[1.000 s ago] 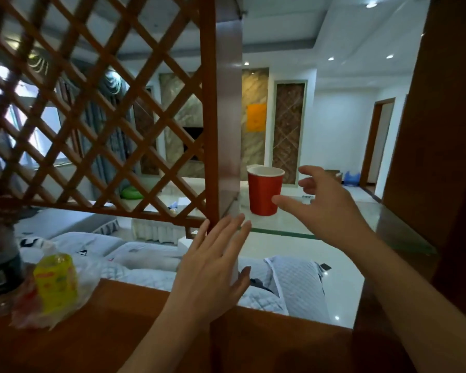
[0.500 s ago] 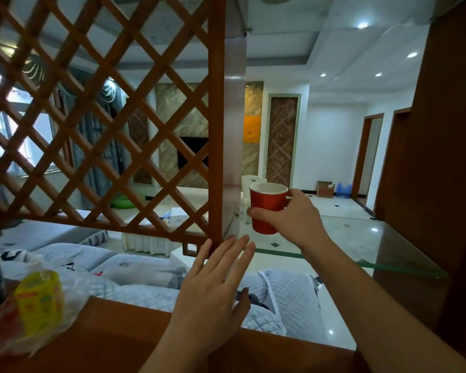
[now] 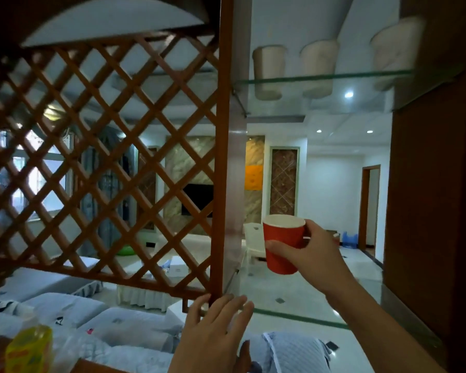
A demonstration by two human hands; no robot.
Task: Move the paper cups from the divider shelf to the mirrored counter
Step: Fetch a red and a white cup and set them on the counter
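- Since the earlier frame the red cup (image 3: 283, 243) is lifted clear of the lower glass shelf (image 3: 301, 317), and the view is tilted upward, so that an upper glass shelf (image 3: 326, 76) is now seen.
- The red cup is held in the air by the right hand (image 3: 311, 258), upright or nearly so, just right of the wooden post (image 3: 226, 157) and well above the lower shelf.
- The right fingers are closed around the cup wall: the thumb (image 3: 276, 246) is pressed on the near side, the other fingers are wrapped behind the far side near the rim.
- The left hand (image 3: 215, 332) is kept open and holds nothing; its fingers are lightly spread, with the tips near the foot of the post. Whether the post is touched cannot be told.
- Three pale cups (image 3: 269, 72) are seen on the upper shelf, blurred.
- The step in hand is judged to be the carrying away of the first cup; the mirrored counter is not seen in this view.
- For the next move, the cup must be drawn back past the post and the lattice (image 3: 105, 162) without a knock, kept upright, and gripped gently, because a paper wall is easily crushed.
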